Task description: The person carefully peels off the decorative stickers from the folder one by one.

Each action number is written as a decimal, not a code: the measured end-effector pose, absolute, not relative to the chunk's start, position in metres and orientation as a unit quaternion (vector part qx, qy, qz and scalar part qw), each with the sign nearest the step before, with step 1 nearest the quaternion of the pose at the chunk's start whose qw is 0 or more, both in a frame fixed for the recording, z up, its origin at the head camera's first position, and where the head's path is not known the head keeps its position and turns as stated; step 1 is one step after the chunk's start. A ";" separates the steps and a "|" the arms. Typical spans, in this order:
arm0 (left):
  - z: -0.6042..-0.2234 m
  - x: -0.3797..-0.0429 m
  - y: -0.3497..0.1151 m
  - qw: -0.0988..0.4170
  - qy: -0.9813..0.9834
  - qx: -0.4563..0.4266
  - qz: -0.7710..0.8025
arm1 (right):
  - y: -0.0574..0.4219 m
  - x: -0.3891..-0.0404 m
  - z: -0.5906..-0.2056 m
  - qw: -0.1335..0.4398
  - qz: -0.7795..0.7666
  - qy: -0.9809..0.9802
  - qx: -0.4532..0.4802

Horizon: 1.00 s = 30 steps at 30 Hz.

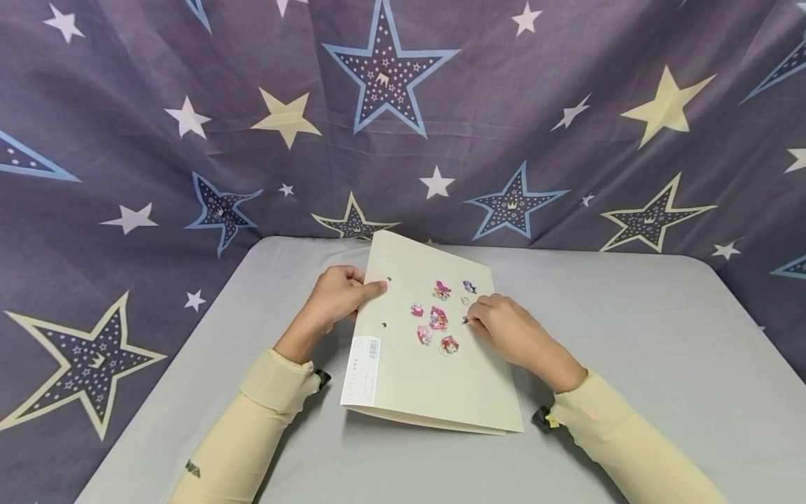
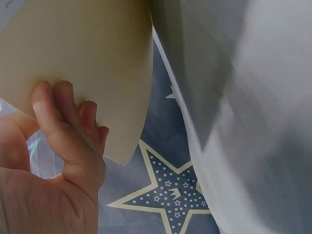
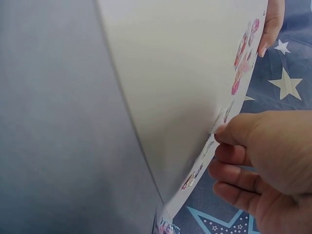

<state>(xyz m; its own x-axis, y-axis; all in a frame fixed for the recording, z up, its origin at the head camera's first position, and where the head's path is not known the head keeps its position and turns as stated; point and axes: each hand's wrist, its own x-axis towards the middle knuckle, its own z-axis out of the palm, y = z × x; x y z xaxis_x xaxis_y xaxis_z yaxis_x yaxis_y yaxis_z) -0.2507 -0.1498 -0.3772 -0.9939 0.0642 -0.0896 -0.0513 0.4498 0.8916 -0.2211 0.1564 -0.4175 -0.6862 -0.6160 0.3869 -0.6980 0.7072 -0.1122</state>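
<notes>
Centrally, from where I stand, a cream folder (image 1: 441, 385) is held at a slant over a grey table (image 1: 642, 322). The person's left hand (image 1: 334, 297) grips its left edge, thumb on the cover, fingers behind. The right hand (image 1: 513, 332) pinches a small sticker (image 1: 465, 320) at the cover's right side, just beside a cluster of colourful stickers (image 1: 439, 318). Starry cloth (image 1: 478, 133) hangs behind.
</notes>
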 end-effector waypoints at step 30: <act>-0.379 -0.251 -0.151 0.053 0.849 0.009 0.525 | 0.158 -0.221 -0.414 0.197 0.130 -0.909 0.342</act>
